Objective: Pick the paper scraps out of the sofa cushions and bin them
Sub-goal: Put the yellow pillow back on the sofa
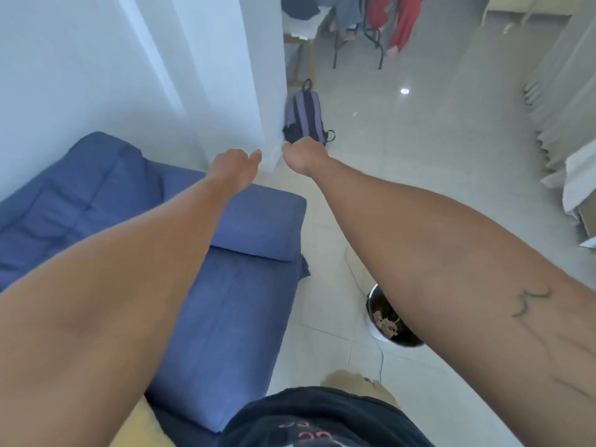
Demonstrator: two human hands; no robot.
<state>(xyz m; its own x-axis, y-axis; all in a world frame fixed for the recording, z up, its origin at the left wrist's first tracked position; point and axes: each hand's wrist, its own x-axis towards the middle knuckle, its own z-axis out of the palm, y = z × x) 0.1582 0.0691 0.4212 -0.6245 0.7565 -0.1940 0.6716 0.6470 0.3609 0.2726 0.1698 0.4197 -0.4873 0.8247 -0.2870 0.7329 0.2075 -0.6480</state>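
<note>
Paper scraps lie in the bin on the floor beside our blue sofa. We stretch both arms forward; our left hand and right hand curl closed, apparently holding nothing.

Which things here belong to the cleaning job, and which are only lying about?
Job: blue sofa; bin holding scraps; left hand; right hand.
Lying about: purple backpack; white cable; folding table.

Bare forearms, a thin dark line tattoo on the right one, black top with pink print
</note>
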